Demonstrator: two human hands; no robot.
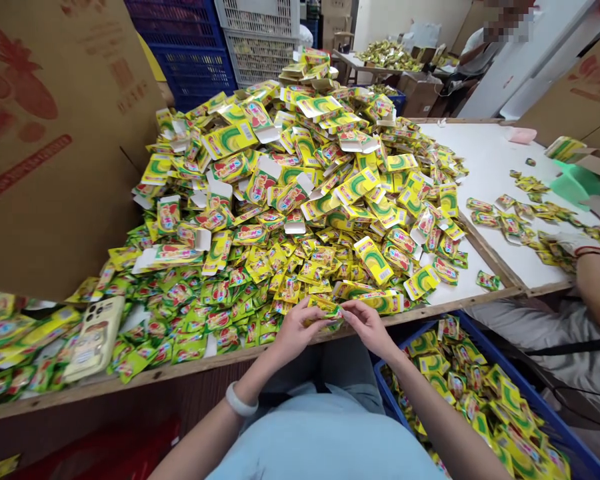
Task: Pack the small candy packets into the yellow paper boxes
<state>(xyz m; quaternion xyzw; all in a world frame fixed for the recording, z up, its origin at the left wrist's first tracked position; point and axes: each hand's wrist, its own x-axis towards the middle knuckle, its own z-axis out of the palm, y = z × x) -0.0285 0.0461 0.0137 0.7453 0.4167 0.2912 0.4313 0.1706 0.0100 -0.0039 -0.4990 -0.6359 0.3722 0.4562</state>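
Observation:
At the table's front edge, my left hand (300,325) is closed around small yellow-and-green candy packets (325,308). My right hand (367,325) is close beside it, its thumb and fingers pinched at the right end of the same packets. Fingers partly cover what they hold, so its exact number cannot be told. Just behind my right hand lies a yellow candy box (380,298). Loose yellow packets (265,263) and green packets (195,300) spread in front of and left of my hands.
A high heap of open-flapped candy boxes (290,177) covers the table. At left stand a large carton (55,167) and a phone (95,337). A blue crate (473,323) of filled boxes sits below right. A co-worker's gloved hand (573,243) is among packets at right.

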